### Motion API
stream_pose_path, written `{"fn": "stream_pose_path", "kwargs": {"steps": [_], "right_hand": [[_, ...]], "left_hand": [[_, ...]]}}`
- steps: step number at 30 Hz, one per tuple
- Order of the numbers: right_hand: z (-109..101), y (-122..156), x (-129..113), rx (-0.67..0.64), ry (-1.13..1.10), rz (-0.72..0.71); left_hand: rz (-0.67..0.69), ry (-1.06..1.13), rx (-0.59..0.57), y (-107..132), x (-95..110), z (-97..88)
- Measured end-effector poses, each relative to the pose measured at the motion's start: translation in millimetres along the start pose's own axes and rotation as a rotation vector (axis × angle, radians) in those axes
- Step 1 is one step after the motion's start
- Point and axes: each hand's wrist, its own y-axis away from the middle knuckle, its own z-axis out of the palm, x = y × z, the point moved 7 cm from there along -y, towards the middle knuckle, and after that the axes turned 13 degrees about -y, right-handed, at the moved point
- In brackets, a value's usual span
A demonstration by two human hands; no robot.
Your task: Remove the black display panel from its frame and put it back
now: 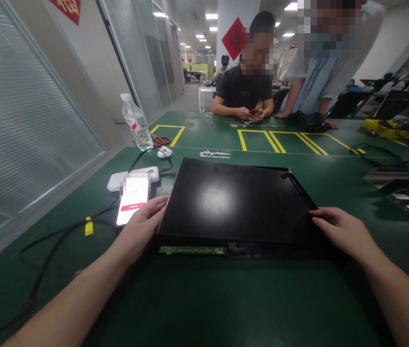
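A flat, glossy black screen panel (233, 202) lies in front of me, slightly askew over a black frame (300, 188) that shows along its right and far edges. Under its near edge a strip of green circuit board (192, 250) is visible. My left hand (143, 229) grips the panel's left edge, with part of the fingers hidden. At the right edge, my right hand (342, 231) pinches the corner between thumb and fingers; whether the frame is in that pinch too, I cannot tell.
Left of the panel lie a lit phone (134, 200), a white power bank (117, 180) and black cables (45, 260). Farther back stand a water bottle (137, 123) and red scissors (161, 141). Two people are at the table's far side. Dark parts (407, 188) lie at right.
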Motion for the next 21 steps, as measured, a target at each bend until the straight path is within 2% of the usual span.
{"fn": "stream_pose_path", "kwargs": {"steps": [11, 21], "right_hand": [[-0.5, 1.3, -0.9, -0.014, 0.002, 0.059], [0.8, 0.3, 1.8, -0.004, 0.020, 0.010]], "left_hand": [[0.043, -0.042, 0.012, 0.1, 4.1, 0.5], [0.076, -0.105, 0.006, -1.8, -0.2, -1.0]]}}
